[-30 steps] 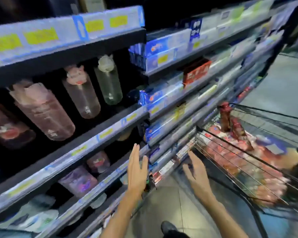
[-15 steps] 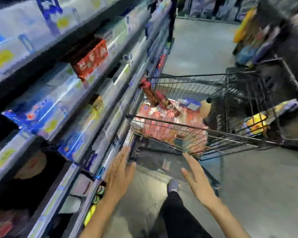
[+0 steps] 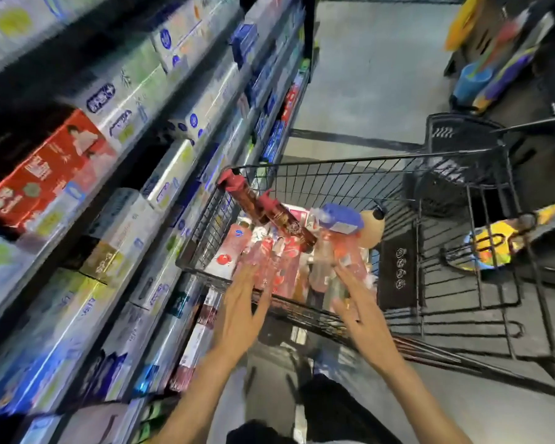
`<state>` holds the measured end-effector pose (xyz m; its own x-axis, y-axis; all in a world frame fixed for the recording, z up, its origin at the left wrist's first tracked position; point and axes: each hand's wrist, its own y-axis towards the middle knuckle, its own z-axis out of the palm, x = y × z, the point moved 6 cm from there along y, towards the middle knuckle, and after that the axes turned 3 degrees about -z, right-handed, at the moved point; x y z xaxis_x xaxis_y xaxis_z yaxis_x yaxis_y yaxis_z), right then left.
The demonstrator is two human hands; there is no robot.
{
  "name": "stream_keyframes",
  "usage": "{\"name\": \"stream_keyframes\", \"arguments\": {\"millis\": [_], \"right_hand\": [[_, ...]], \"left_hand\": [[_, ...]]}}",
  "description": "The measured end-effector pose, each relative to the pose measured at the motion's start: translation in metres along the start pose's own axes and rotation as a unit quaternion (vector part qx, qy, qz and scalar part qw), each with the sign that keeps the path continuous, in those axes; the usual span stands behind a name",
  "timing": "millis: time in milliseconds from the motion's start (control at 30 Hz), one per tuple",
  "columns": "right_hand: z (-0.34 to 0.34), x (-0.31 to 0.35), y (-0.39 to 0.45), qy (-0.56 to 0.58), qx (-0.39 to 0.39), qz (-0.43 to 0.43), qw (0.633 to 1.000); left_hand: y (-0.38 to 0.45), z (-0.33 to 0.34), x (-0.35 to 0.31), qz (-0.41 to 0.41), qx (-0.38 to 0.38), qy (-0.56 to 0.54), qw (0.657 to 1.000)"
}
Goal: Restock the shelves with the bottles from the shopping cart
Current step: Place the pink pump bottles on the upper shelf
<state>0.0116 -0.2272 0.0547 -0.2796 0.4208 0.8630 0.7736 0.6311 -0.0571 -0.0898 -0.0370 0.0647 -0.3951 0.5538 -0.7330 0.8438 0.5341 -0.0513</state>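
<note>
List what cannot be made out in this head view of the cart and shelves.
- Shelf boxes: motion blur smears the print, so their labels cannot be read.
- Pink bottles in the shopping cart: piled and blurred, so they cannot be counted.
- Left hand and right hand: open above the cart's near rim; whether they touch anything is unclear.
- Cart bottom: hidden by the pile.
- Cart wheels: cut off or hidden by the basket.
</note>
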Motion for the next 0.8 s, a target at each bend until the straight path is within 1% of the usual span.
{"name": "stream_keyframes", "arguments": {"millis": [167, 300, 367, 433, 500, 567, 600, 700, 733, 800], "right_hand": [[-0.004, -0.021, 0.039, 0.012, 0.018, 0.049, 0.999], [0.011, -0.036, 0.079, 0.006, 0.019, 0.103, 0.995], [0.026, -0.048, 0.104, 0.02, 0.008, 0.148, 0.989], [0.047, -0.065, 0.132, 0.05, -0.001, 0.215, 0.975], [0.074, -0.086, 0.159, 0.068, 0.001, 0.275, 0.959], [0.1, -0.104, 0.179, 0.073, 0.01, 0.322, 0.944], [0.112, -0.111, 0.187, 0.074, 0.011, 0.345, 0.935], [0.143, -0.13, 0.2, 0.038, 0.006, 0.391, 0.92], [0.153, -0.136, 0.201, 0.013, 0.021, 0.414, 0.91], [0.173, -0.151, 0.2, -0.025, 0.048, 0.449, 0.892]], "left_hand": [[0.039, 0.017, 0.015, -0.046, 0.022, 0.009, 0.999], [0.079, 0.021, 0.055, -0.094, 0.028, 0.013, 0.995], [0.105, 0.023, 0.078, -0.117, 0.029, -0.004, 0.993], [0.135, 0.027, 0.099, -0.141, 0.029, -0.035, 0.989], [0.166, 0.033, 0.125, -0.181, 0.033, -0.027, 0.982], [0.192, 0.048, 0.152, -0.229, 0.074, -0.01, 0.971], [0.202, 0.056, 0.163, -0.236, 0.103, 0.011, 0.966], [0.224, 0.078, 0.187, -0.222, 0.173, 0.078, 0.956], [0.227, 0.086, 0.193, -0.219, 0.186, 0.088, 0.954], [0.228, 0.104, 0.206, -0.233, 0.211, 0.072, 0.947]]}}
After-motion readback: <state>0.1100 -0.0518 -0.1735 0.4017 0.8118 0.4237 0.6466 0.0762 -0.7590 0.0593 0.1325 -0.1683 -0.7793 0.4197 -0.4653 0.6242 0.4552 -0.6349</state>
